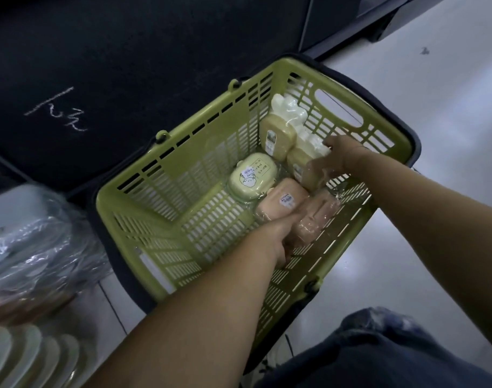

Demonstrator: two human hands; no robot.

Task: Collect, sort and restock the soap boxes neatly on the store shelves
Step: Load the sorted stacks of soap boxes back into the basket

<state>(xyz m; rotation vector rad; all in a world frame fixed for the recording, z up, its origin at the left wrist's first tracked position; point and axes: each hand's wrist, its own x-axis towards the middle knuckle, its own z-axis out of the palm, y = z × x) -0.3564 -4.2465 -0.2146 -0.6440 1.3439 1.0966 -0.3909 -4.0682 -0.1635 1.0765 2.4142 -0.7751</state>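
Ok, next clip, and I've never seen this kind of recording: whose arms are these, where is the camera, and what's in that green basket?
There is no machine here. A person works with bare hands, and the single camera sits on their head, looking down, so the two arms reaching in from below are their own. A green basket stands on the pale floor. In it are wrapped soap boxes: a pale yellow soap box with a sticker lying flat, pink and beige ones, and white packs at the far end. The left hand appears to grip a pink soap box. The right hand grips a beige soap box. The picture is slightly blurred, so the labels cannot be read.
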